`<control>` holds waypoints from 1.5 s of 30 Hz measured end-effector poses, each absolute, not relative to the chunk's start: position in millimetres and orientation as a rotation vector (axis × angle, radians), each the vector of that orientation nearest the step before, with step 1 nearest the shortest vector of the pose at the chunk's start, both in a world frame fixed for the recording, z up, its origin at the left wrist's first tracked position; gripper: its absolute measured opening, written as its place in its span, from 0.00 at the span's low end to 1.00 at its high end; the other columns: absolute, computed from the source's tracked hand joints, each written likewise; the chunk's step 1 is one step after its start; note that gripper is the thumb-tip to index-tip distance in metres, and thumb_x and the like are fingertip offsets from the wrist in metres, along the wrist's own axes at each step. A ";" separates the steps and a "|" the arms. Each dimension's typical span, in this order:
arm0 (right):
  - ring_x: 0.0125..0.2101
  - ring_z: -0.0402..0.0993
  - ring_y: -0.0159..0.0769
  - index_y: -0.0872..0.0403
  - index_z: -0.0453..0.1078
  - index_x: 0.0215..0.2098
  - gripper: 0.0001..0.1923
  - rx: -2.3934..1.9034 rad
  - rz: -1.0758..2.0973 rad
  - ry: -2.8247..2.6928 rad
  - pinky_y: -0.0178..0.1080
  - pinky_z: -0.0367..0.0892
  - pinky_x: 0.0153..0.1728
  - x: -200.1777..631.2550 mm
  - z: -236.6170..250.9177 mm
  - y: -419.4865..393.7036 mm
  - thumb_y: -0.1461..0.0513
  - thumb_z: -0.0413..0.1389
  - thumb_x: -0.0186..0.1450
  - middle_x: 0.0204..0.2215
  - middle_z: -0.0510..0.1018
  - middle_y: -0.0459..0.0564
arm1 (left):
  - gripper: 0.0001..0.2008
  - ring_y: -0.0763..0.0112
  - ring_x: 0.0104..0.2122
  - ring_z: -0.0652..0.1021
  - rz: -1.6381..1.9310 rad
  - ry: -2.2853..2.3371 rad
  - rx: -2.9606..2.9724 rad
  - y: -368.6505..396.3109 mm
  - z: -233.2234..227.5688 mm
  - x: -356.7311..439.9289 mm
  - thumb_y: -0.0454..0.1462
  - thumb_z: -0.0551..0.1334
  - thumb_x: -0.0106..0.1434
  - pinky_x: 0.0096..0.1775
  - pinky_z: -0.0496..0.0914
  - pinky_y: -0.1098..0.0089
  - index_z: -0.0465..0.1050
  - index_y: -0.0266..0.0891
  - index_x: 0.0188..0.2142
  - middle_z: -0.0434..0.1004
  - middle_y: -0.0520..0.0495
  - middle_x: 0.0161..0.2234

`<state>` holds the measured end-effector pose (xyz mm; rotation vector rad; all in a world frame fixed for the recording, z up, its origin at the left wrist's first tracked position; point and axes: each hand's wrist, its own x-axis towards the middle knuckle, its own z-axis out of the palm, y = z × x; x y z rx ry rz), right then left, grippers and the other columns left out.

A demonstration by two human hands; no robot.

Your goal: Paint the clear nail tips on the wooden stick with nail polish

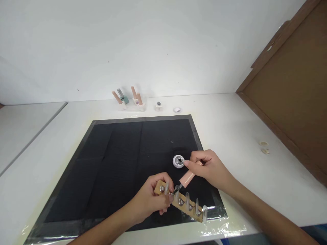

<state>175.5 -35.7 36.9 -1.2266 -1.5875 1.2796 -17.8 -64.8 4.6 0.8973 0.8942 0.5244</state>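
Observation:
My left hand (149,197) is closed on a tan nail-tip holder strip (184,205) with round metal studs. Several clear false nail tips (187,200) stand up along it. Between the thumb and finger of my right hand (208,168) is a nail polish brush (188,178) with a peach cap handle, slanting down to the left. Its dark bristles are at a nail tip beside my left fingertips; whether they touch is hard to tell. Just beyond, a small round white pot (178,161) with silvery, dark contents sits on the black mat (122,170).
A clear tray (131,108) at the back holds several polish bottles with peach and grey-green caps. To its right are a small uncapped bottle (158,107) and a white lid (177,110). Two small cream rings (264,147) lie far right, near a brown board (288,98).

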 end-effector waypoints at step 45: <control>0.16 0.47 0.26 0.53 0.53 0.15 0.19 -1.072 1.200 -1.538 0.33 0.47 0.17 182.0 39.3 -36.7 0.60 0.57 0.58 0.12 0.53 0.37 | 0.08 0.84 0.12 0.62 0.520 0.931 0.934 -63.9 7.7 -16.6 0.31 0.62 0.44 0.13 0.59 0.82 0.62 0.38 0.23 0.63 0.60 0.14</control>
